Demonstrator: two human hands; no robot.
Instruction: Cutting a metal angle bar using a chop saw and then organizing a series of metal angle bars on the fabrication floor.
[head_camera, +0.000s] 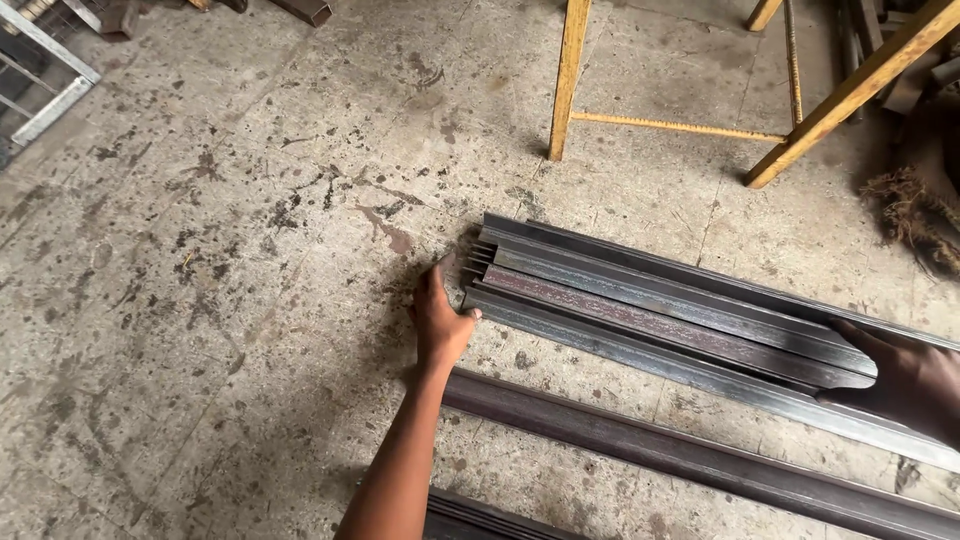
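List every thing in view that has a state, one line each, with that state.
Left hand: open, palm pressed flat against the near end of the steel bundle.
Right hand: resting on top of the bundle, farther along.
Bundle of steel angle bars: lying on the floor, stacked, ends lined up.
Single steel bar: lying on the floor, apart from the bundle.
Yellow wooden stand: upright.
Concrete floor: stained.
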